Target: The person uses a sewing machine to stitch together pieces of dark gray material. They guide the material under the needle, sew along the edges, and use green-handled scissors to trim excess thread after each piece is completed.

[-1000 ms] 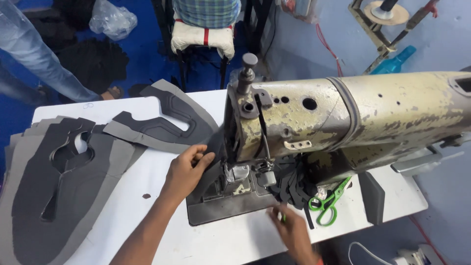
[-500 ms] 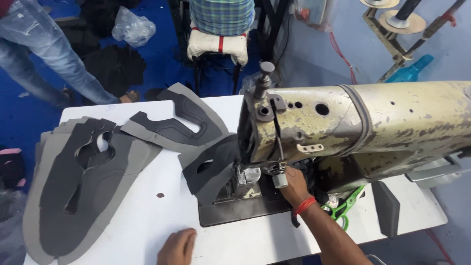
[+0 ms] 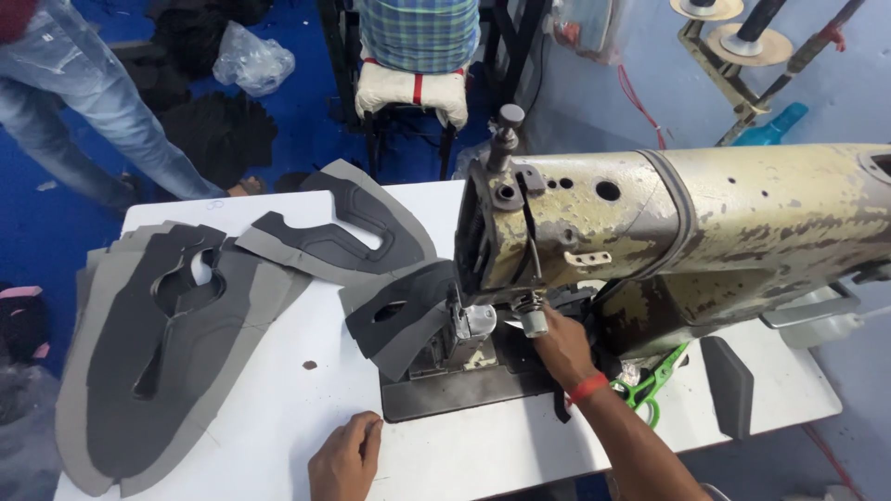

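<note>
Fabric piece (image 3: pixel 408 315) sits under the needle mid-frame, so I'd keep the right hand (image 3: pixel 561 345) pinching the small metal knob (image 3: pixel 533 321) gently while the left hand (image 3: pixel 345 456) rests flat and empty on the table (image 3: pixel 278 390) at bottom.

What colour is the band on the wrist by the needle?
Red wristband on the right hand, clearest in the head view.

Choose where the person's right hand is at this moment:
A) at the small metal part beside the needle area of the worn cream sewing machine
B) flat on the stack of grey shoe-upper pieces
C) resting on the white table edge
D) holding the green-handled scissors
A: the right hand reaches the small metal part under the worn cream sewing machine; the green-handled scissors lie untouched.
</note>
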